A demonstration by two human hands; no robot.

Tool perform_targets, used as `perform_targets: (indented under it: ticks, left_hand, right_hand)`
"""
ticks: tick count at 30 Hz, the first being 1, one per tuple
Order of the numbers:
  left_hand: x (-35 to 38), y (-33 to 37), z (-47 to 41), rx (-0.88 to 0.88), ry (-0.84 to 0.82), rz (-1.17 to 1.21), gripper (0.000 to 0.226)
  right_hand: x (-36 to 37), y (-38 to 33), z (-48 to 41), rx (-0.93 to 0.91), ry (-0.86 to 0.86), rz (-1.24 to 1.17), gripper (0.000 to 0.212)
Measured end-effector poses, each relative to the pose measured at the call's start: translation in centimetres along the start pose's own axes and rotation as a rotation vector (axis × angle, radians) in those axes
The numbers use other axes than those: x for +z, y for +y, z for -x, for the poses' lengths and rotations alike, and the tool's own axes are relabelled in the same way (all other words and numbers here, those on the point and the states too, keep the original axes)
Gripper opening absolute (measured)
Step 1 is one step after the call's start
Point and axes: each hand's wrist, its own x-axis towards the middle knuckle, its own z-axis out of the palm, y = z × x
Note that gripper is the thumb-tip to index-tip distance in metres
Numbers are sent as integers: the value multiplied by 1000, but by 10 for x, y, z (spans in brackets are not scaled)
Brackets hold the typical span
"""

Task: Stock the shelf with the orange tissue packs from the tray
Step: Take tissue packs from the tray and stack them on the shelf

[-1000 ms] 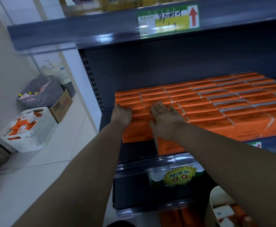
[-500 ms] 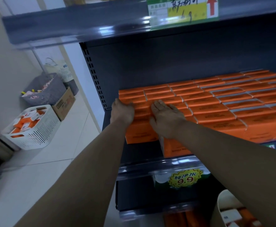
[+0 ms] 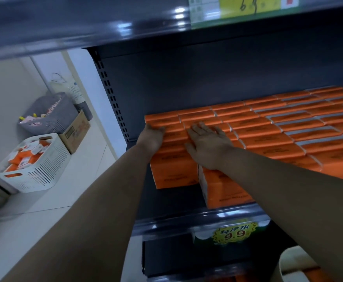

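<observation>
Orange tissue packs [image 3: 268, 131] stand in tight rows on the dark shelf [image 3: 178, 218]. My left hand [image 3: 151, 137] lies on the leftmost column of packs [image 3: 173, 171], its fingers curled over the top left edge. My right hand [image 3: 207, 141] rests flat with straight fingers on the tops of the neighbouring column [image 3: 225, 190], which sticks out closer to the shelf's front lip. Both forearms reach in from below.
On the floor at left stand a white slotted basket [image 3: 42, 169] with orange packs, a cardboard box [image 3: 77, 133] and a grey basket [image 3: 48, 115]. A cream tray rim [image 3: 286, 261] shows at the bottom right. The upper shelf edge [image 3: 125, 23] overhangs.
Both hands have slid a little deeper along the pack tops toward the back of the shelf. The view has tilted and moved closer.
</observation>
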Motion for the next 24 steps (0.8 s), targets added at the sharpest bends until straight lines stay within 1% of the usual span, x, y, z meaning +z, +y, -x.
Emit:
perform_targets:
  ticks: [1, 3, 8, 13, 16, 17, 18, 22, 24]
  left_hand:
    - [0, 0, 1, 9, 1, -13, 22]
    - [0, -2, 1, 13, 1, -17, 22]
    - [-4, -6, -3, -17, -4, 72, 9]
    - [-5, -7, -2, 2, 12, 61, 17]
    - [-7, -3, -3, 14, 90, 10, 48]
    - [-7, 0, -4, 6, 94, 1, 54]
    - [-7, 3, -6, -5, 88, -6, 54]
    - [-4, 7, -14, -24, 43, 20, 44]
    - [-4, 5, -21, -20, 53, 6, 45]
  right_hand:
    - [1, 0, 0, 3, -3, -6, 63]
    - [1, -1, 0, 4, 1, -17, 63]
    - [-3, -1, -5, -7, 14, -49, 62]
    - [-2, 0, -14, -5, -2, -52, 63]
    - [-3, 0, -10, -13, -10, -54, 62]
    - [-3, 0, -8, -15, -13, -46, 62]
    - [-4, 0, -6, -19, -19, -41, 62]
    - [-7, 0, -10, -25, -17, -35, 62]
    - [-9, 1, -14, -24, -1, -50, 62]
